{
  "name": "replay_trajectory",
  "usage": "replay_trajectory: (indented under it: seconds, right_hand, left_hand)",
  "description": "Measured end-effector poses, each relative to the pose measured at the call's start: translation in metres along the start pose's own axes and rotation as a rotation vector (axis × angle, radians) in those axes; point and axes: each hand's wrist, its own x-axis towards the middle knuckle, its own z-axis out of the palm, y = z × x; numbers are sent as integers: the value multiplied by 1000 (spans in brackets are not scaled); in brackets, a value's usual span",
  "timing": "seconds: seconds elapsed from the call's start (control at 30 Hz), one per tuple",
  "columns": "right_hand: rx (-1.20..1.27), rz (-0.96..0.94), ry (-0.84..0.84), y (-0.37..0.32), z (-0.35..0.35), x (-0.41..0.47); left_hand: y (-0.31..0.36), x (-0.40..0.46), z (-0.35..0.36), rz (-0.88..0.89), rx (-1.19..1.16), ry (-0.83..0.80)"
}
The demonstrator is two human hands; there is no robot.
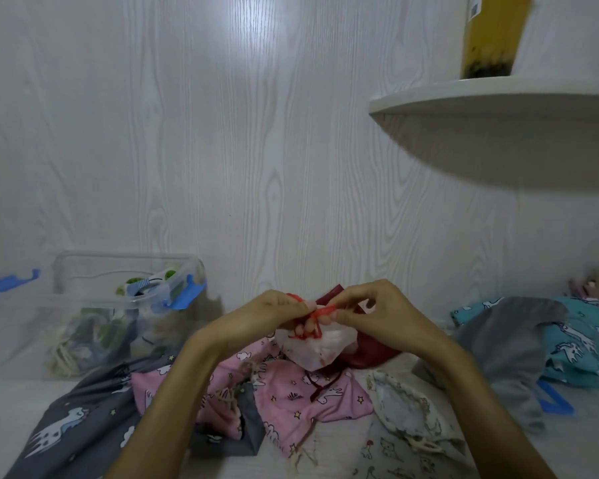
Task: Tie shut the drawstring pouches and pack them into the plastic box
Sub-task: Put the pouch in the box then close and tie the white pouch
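Two hands point(329, 314), seemingly one white pouch point(313, 344)

White tabletop point(18, 392) carries clear plastic box point(118, 305), far left. Pink pouch point(287, 392) centre, grey unicorn pouch point(83, 420) to its left, cream cat-print pouch point(405, 430) to its right. Teal unicorn pouch point(574, 344) and plain grey pouch point(505, 344) far right. Blue tape point(554, 399) just beside grey one.

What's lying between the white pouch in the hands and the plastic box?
Head view: between white pouch and plastic box the left forearm crosses, over pink pouch.
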Motion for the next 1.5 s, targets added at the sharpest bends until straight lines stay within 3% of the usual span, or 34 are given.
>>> replay_trajectory:
  seconds: [0.23, 0.43, 0.47, 0.57, 0.6, 0.7, 0.9, 1.1, 1.27, 1.37, 1.5]
  right_hand:
    - [-30, 88, -109, -17, -24, -6]
    - [-36, 128, -404, -55, -30, -18]
    - [-58, 129, -385, -55, -28, -18]
    - [-168, 67, -43, -37, -15, -7]
    - [-184, 46, -6, -31, -8, -3]
    - [-145, 20, -127, -15, 15, 3]
    - [48, 28, 83, -5, 22, 4]
    - [73, 42, 47, -5, 22, 4]
    - [253, 236, 52, -2, 24, 9]
    - [311, 242, -62, -5, 28, 9]
    - [459, 289, -34, -1, 30, 8]
  left_hand:
    - [-6, 2, -9, 14, -126, 128]
    - [-6, -2, -12, 8, -183, 223]
    - [-7, -2, -14, 10, -172, 229]
    - [-6, -3, -14, 29, -133, 221]
    - [-5, -3, -12, 38, -126, 216]
    - [-2, -3, -8, 76, -127, 213]
    - [-2, -3, -5, 201, -22, 393]
    - [-9, -1, -1, 248, 99, 581]
    - [-17, 2, 1, 299, 215, 691]
    - [-17, 3, 3, 351, 249, 672]
    - [-20, 5, 4, 344, 189, 641]
